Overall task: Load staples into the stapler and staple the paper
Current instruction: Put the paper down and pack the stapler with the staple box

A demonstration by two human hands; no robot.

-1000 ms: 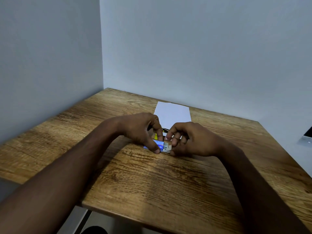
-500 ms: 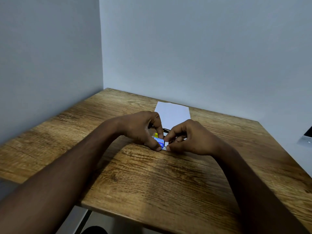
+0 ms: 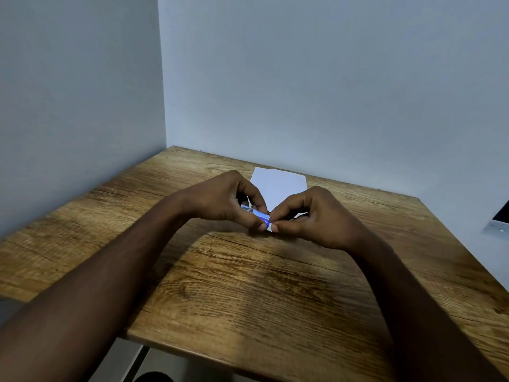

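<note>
Both hands meet over the middle of the table: the left hand [image 3: 220, 201] wraps its fingers and thumb around a small blue-and-white box [image 3: 257, 215], most likely the staple box, while the right hand [image 3: 311, 216] pinches the box's near end between thumb and forefinger. The stapler is hidden behind the hands. A white sheet of paper [image 3: 279, 186] lies flat just beyond them. The wooden table [image 3: 248, 299], with heavy brown grain, sits in a corner formed by two plain pale walls [image 3: 303, 78].
</note>
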